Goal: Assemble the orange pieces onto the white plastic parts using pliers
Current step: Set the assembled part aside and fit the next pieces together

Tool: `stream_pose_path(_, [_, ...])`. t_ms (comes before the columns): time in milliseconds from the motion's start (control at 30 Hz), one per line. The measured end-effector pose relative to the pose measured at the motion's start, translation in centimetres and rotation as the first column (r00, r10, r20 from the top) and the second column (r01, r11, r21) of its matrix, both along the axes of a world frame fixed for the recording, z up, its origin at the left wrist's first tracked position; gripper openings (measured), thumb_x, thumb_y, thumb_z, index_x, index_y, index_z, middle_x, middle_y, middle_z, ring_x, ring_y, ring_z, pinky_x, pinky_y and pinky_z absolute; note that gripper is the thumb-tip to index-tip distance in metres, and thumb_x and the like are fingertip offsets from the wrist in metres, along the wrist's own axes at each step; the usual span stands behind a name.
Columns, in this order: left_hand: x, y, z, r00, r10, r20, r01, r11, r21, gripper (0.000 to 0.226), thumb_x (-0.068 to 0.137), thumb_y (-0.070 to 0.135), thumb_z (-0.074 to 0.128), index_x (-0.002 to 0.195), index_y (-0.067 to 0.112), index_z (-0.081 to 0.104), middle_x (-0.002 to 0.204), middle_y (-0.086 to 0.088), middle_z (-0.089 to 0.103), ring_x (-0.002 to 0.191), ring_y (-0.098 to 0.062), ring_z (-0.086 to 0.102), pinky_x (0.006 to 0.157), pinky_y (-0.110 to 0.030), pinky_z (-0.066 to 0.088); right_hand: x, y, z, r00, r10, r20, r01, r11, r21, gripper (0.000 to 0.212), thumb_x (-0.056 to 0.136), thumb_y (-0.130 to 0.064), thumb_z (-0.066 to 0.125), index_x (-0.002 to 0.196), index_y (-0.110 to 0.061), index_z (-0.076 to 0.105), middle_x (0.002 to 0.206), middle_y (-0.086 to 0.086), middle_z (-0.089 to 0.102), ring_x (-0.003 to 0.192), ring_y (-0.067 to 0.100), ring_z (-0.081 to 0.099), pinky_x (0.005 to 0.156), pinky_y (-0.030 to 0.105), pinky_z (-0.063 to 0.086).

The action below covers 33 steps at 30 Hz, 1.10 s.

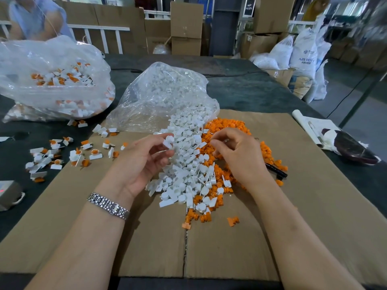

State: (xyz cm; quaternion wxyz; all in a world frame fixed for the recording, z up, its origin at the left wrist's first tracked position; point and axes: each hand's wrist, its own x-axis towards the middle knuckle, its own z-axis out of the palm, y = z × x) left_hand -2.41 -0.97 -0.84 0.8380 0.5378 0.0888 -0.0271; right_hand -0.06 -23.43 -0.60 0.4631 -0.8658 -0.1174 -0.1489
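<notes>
A heap of white plastic parts [188, 170] spills from a clear bag [163, 95] onto the cardboard sheet [314, 206]. Orange pieces [228, 126] lie piled beside and under it on the right. My left hand [144, 162] pinches one white part [168, 141] between thumb and fingertips, above the heap. My right hand [236, 151] hovers over the orange pile with fingers curled; what its fingertips hold is hidden. Black plier handles [276, 171] lie on the cardboard behind my right wrist.
Finished white-and-orange assemblies [62, 155] are scattered at the left, with more in a large clear bag [52, 80]. A grey device [8, 193] sits at the left edge, a wrapped dark object [351, 147] at the right. A person [35, 17] is behind the table.
</notes>
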Motion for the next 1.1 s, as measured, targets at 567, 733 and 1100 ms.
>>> stream_pose_path(567, [-0.6, -0.6, 0.0, 0.994, -0.044, 0.096, 0.043, 0.999, 0.019, 0.033, 0.078, 0.010, 0.076, 0.111, 0.009, 0.078, 0.101, -0.023, 0.076, 0.089, -0.030, 0.078, 0.066, -0.023, 0.061, -0.6, 0.2, 0.6, 0.985, 0.146, -0.091, -0.126, 0.971, 0.204, 0.004, 0.096, -0.023, 0.070, 0.096, -0.020, 0.072, 0.085, -0.004, 0.071, 0.075, 0.005, 0.065, 0.068, 0.018, 0.054])
stream_pose_path(733, [-0.8, -1.0, 0.3, 0.980, -0.174, 0.094, 0.177, 0.984, -0.022, 0.026, 0.090, 0.013, 0.068, 0.113, 0.002, 0.068, 0.111, -0.026, 0.074, 0.094, -0.031, 0.078, 0.069, -0.025, 0.062, -0.9, 0.1, 1.0, 0.963, 0.256, -0.083, -0.214, 0.916, 0.339, 0.011, 0.096, -0.019, 0.069, 0.102, -0.010, 0.071, 0.082, 0.006, 0.074, 0.067, 0.007, 0.068, 0.062, 0.018, 0.054])
stream_pose_path(1100, [-0.7, -1.8, 0.0, 0.984, -0.173, 0.031, 0.176, 0.967, -0.184, 0.016, 0.082, 0.002, 0.066, 0.087, 0.001, 0.080, 0.098, -0.020, 0.077, 0.088, -0.030, 0.078, 0.065, -0.023, 0.062, -1.5, 1.8, 0.8, 0.948, 0.319, 0.021, -0.307, 0.888, 0.342, 0.008, 0.094, -0.014, 0.071, 0.099, -0.008, 0.071, 0.086, 0.006, 0.073, 0.075, 0.016, 0.071, 0.070, 0.022, 0.056])
